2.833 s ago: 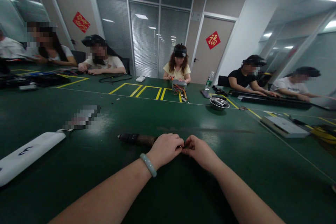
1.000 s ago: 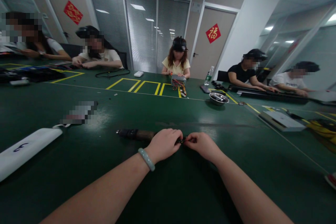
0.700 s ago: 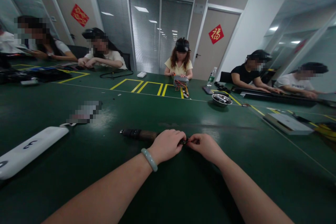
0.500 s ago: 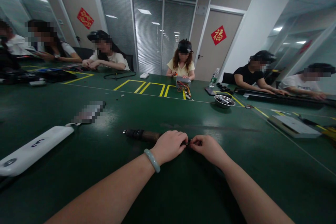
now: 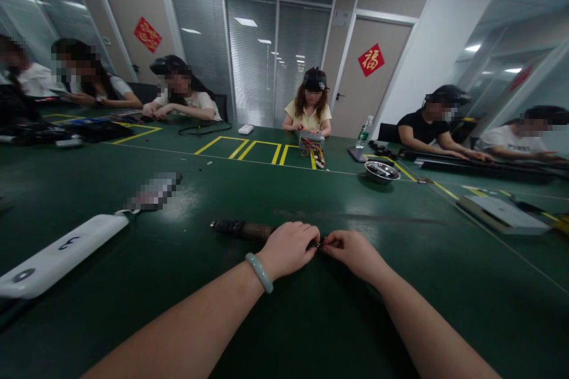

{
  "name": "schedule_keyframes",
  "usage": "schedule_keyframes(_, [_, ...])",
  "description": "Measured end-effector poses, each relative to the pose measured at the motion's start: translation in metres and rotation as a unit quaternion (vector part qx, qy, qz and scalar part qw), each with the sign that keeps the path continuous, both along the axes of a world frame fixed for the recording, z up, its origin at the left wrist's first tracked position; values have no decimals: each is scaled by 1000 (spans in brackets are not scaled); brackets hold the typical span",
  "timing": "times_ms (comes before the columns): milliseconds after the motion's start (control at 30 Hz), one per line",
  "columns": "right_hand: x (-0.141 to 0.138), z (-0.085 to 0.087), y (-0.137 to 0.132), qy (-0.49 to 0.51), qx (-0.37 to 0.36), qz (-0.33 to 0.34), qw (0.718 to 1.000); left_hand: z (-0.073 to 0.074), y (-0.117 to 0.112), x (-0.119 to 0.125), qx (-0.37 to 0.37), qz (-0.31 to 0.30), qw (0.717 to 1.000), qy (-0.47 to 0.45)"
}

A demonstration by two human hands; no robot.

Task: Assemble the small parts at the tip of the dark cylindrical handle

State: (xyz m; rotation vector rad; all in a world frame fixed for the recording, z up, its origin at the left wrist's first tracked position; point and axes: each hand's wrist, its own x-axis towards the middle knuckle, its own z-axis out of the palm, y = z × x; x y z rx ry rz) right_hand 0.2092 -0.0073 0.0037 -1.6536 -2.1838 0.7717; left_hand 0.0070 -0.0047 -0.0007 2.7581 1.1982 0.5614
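Observation:
My left hand, with a pale green bangle at the wrist, is closed, its fingers curled down over a small dark piece with a shiny spot. From the other side, the fingertips of my right hand pinch together at that piece; my fingers cover most of it, so its kind cannot be made out. A dark cylindrical tool with a brownish body and a silver tip lies on the green table, pointing left. Its right end disappears behind my left hand, and whether that hand grips it is hidden.
To the left lies a white power bank with a strap to a blurred phone-like object. Further off are a metal bowl of small parts, a water bottle, a grey box with coloured wires and a flat silver case. Several people sit around.
The whole view has shifted very slightly. Both hands keep the same place around the small piece, with only a tiny shift of the fingers.

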Motion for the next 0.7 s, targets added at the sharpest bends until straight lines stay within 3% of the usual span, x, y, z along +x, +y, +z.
schedule_keyframes(700, [-1,0,0,-1,-1,2,1000,4,-4,0,5,12,1000,13])
